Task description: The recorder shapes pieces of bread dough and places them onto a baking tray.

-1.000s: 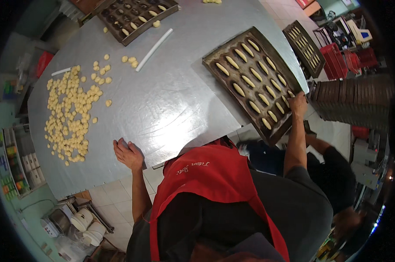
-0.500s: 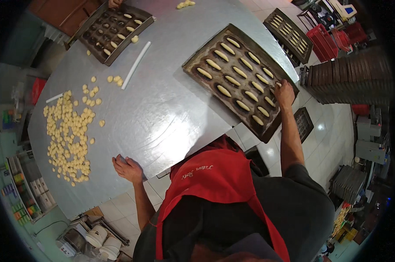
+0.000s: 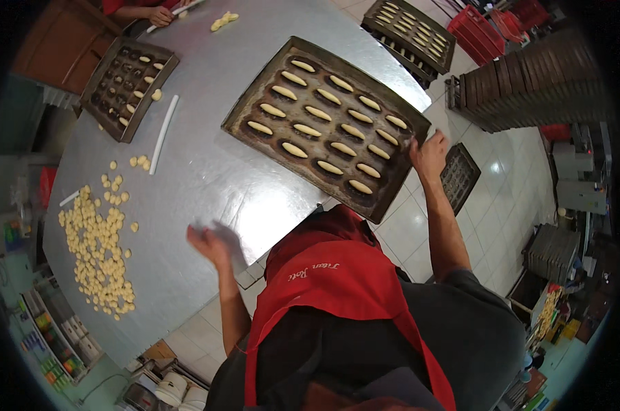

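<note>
A dark metal baking tray (image 3: 245, 130) lies on the table's right side, its near right corner jutting past the table edge. Rows of slim, spindle-shaped dough pieces (image 3: 319, 113) fill its hollows. My right hand (image 3: 429, 156) is at the tray's right rim, fingers apart, the thumb toward the inside; no dough shows in it. Above the near table edge is my left hand (image 3: 210, 246), a little blurred, holding nothing, with its fingers stretched out. To its left, many small dough balls (image 3: 101, 246) are spread over the metal table (image 3: 207, 178).
A white rod (image 3: 164, 135) lies beside a partly filled tray (image 3: 128, 89) at the far left. Another person's hand (image 3: 160, 16) holds a pale rod at the far edge. Beyond the table at right stand filled trays (image 3: 409, 34), a tray stack (image 3: 529, 85) and red crates (image 3: 475, 34).
My right hand has left the dough piece it was touching inside the tray and moved to the rim. The left hand has lifted and moved. The view has turned, shifting the scene leftward.
</note>
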Tool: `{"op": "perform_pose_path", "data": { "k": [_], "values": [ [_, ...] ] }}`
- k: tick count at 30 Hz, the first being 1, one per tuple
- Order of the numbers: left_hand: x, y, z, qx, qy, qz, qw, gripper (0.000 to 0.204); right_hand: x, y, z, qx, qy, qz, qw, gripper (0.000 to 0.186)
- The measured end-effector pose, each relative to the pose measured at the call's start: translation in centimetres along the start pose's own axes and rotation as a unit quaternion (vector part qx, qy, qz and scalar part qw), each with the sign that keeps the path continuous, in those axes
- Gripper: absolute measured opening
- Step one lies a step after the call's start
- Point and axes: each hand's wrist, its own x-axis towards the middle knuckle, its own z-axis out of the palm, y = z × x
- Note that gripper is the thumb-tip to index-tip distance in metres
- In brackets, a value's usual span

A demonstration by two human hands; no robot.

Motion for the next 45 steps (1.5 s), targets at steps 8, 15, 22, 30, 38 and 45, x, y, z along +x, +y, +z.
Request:
{"op": "perform_pose_path", "data": {
  "k": [8, 15, 22, 30, 38, 45],
  "values": [
    [-6.1, 15.9, 18.5, -0.316, -0.41, -0.068, 0.853, 0.071, -11.5, 4.4, -3.0, 0.503, -0.431, 0.459, 0.592, 0.041],
    [-1.3, 19.7, 26.9, -0.075, -0.494, 0.243, 0.832, 0.065, -12.6, 8.8, -2.8, 0.625, -0.265, 0.533, 0.504, 0.042],
    [2.1, 25.8, 39.5, 0.163, -0.352, 0.352, 0.852, 0.065, 6.1, 20.3, 5.7, 0.694, -0.205, 0.528, 0.444, 0.042],
    [6.4, 31.7, 49.8, 0.274, -0.291, 0.327, 0.856, 0.065, 36.2, 22.4, 27.3, 0.747, -0.176, 0.452, 0.455, 0.049],
    [5.9, 35.3, 51.4, 0.291, -0.325, 0.302, 0.847, 0.066, 43.5, 14.1, 43.4, 0.738, -0.037, 0.554, 0.384, 0.038],
    [5.2, 35.7, 49.9, 0.316, -0.334, 0.286, 0.84, 0.067, 41.8, 10.6, 41.7, 0.737, -0.037, 0.599, 0.312, 0.037]
  ]
}}
